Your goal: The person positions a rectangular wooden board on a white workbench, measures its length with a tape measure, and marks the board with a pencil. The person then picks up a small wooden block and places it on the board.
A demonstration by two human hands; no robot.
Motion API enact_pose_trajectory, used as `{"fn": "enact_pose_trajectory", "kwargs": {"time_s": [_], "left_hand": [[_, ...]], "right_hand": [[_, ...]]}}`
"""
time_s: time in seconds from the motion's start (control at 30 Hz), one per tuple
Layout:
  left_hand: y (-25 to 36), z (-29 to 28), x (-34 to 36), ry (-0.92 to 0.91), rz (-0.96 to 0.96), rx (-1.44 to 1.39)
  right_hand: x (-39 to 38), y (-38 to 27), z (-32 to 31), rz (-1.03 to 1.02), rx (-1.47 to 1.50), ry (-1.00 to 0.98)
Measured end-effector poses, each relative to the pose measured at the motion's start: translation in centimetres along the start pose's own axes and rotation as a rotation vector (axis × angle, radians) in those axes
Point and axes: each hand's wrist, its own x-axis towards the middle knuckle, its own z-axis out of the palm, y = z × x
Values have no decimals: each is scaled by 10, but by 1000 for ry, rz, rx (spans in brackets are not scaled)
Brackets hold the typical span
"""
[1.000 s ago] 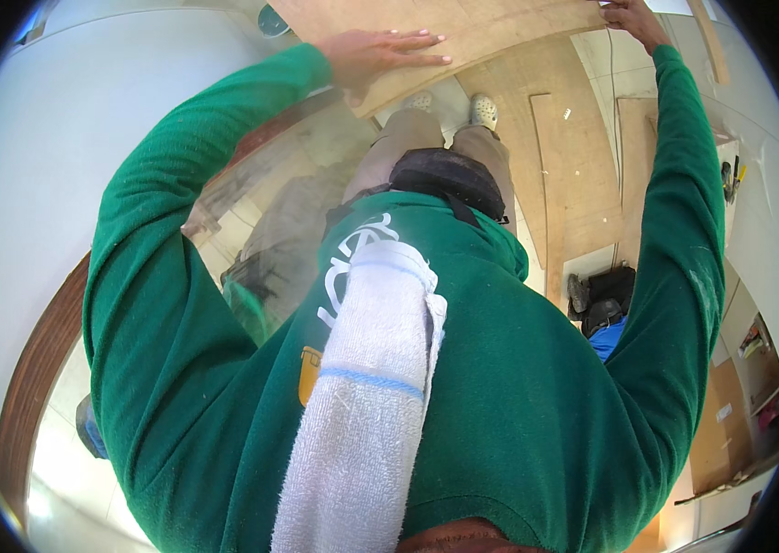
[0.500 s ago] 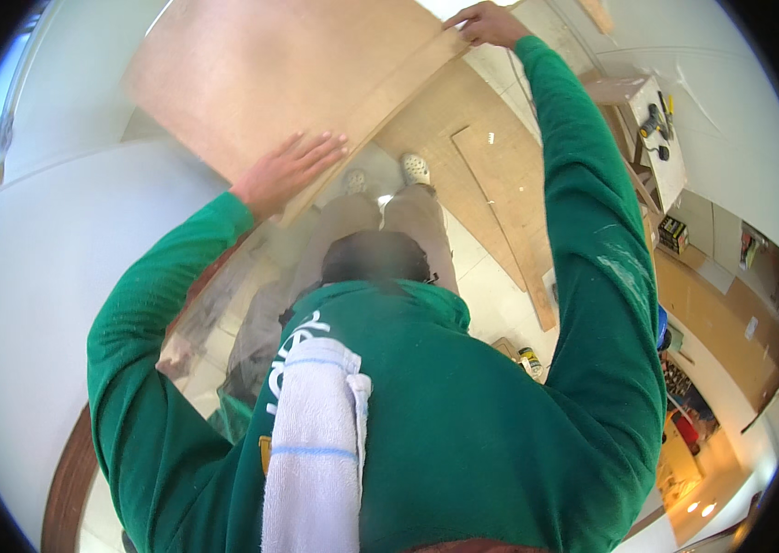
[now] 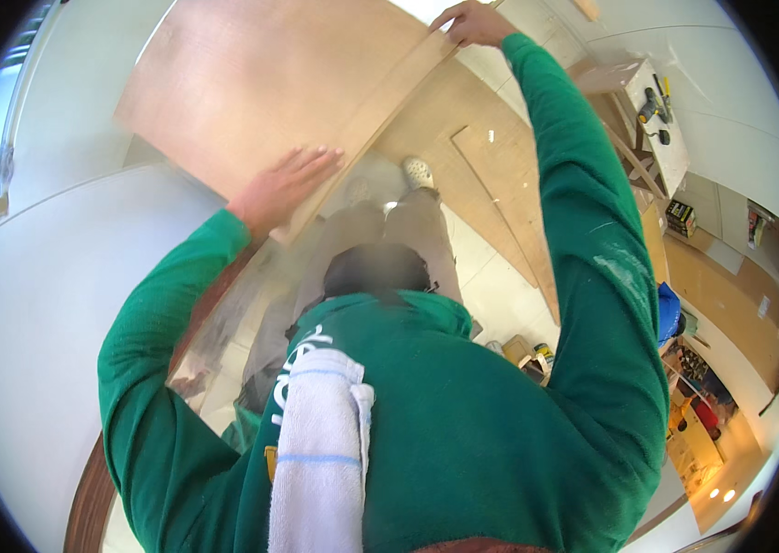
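A large light-brown wooden panel (image 3: 269,78) lies in front of me at the upper left. Along its near right edge runs a narrow wooden strip (image 3: 387,100). My left hand (image 3: 283,187) rests flat near the strip's lower end, fingers stretched out over the panel's edge. At the far upper end, my right hand (image 3: 477,23) closes on the strip's tip, thumb and fingers around its edge. The undersides of both pieces are hidden.
Below the panel, a plywood sheet (image 3: 509,175) with a thin strip on it lies on the tiled floor. A drill (image 3: 652,109) sits on a white stand at the right. A white wall (image 3: 48,286) rises at left; small containers (image 3: 537,355) stand by my right side.
Both hands keep their places on the panel and strip. My right hand and the strip's far end sit slightly further left in the picture; my view has shifted a little.
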Motion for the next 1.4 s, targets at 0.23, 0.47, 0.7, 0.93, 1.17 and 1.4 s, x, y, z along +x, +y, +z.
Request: {"fn": "enact_pose_trajectory", "kwargs": {"time_s": [0.23, 0.47, 0.7, 0.93, 1.17, 1.4], "left_hand": [[-12, 19, 8, 88, 6, 10], [-11, 10, 18, 29, 5, 120], [-26, 29, 19, 62, 34, -175], [-37, 38, 19, 138, 99, -261], [-34, 21, 15, 91, 97, -333], [-33, 17, 14, 66, 92, -326]], "right_hand": [[-7, -14, -5, 102, 142, 29], [9, 5, -3, 132, 203, -172], [24, 33, 2, 160, 214, -208], [7, 4, 6, 135, 266, -80], [-8, -32, 4, 239, 203, -14], [-10, -24, 6, 185, 224, -8]]}}
